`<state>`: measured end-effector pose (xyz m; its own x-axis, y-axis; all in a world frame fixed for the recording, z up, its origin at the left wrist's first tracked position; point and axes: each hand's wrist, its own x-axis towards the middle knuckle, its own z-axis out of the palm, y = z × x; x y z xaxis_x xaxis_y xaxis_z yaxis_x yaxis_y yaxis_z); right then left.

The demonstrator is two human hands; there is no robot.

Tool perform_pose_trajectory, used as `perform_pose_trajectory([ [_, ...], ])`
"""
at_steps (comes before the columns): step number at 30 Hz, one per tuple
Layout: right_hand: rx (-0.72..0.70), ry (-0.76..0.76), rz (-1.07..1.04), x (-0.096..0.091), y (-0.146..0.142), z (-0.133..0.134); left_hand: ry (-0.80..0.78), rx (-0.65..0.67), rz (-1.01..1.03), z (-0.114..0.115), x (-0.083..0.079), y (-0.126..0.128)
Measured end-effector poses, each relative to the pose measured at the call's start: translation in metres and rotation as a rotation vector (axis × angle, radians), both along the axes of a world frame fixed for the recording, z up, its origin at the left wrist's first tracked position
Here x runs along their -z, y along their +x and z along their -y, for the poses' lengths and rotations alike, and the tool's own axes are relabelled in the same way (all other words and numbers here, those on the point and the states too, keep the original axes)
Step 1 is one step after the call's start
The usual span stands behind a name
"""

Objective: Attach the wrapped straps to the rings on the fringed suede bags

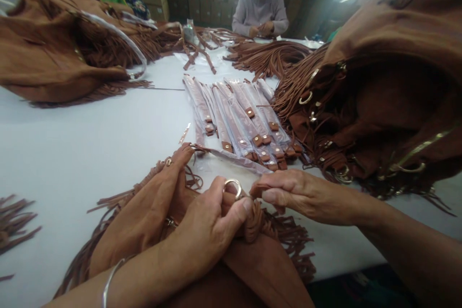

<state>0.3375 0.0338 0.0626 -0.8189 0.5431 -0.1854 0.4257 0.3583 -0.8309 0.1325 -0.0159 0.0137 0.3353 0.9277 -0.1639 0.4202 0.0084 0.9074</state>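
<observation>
While the left hand [212, 216] clamps the bag [140, 221] beside its gold ring [233, 181], the right hand [303, 196] pinches a strap [258, 189]; brown, creased and fringed, the bag lies on the surface [72, 144].

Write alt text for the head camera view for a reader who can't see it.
A person's bare left hand grips a brown, fringed suede-like bag beside a round gold-coloured metal ring, while their right hand pinches a flat brown leather-like tab. Beyond, brown straps in clear plastic sleeves lie on a white table, with more brown bags on both sides.
</observation>
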Motion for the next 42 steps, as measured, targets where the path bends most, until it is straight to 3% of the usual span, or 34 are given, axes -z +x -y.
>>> perform_pose_trajectory([
  [3,0.048,0.051,0.075,-0.008,0.001,0.002,0.066,0.015,-0.132,0.002,-0.001,0.001],
  [6,0.006,0.013,0.068,-0.008,0.003,0.0,0.129,0.037,-0.232,0.003,-0.004,0.002],
  [13,-0.14,-0.4,0.097,-0.01,0.004,-0.023,0.248,0.123,-0.422,0.006,-0.014,0.009],
  [17,-0.214,-0.468,0.093,-0.013,-0.001,-0.023,0.313,0.143,-0.508,0.008,-0.016,0.011],
  [25,-0.146,-0.581,0.103,-0.008,0.01,-0.016,0.378,0.211,-0.647,0.01,-0.021,0.017],
  [30,-0.16,-0.586,0.076,-0.007,0.01,-0.008,0.582,0.235,-0.661,0.018,-0.019,0.019],
  [36,-0.172,-0.6,0.042,-0.006,0.007,0.004,0.481,0.24,-0.674,0.02,-0.024,0.019],
  [39,-0.102,-0.593,0.013,-0.003,0.006,0.01,0.444,0.255,-0.697,0.022,-0.024,0.02],
  [42,0.068,-0.584,-0.014,0.002,0.006,0.015,0.512,0.277,-0.668,0.024,-0.019,0.022],
])
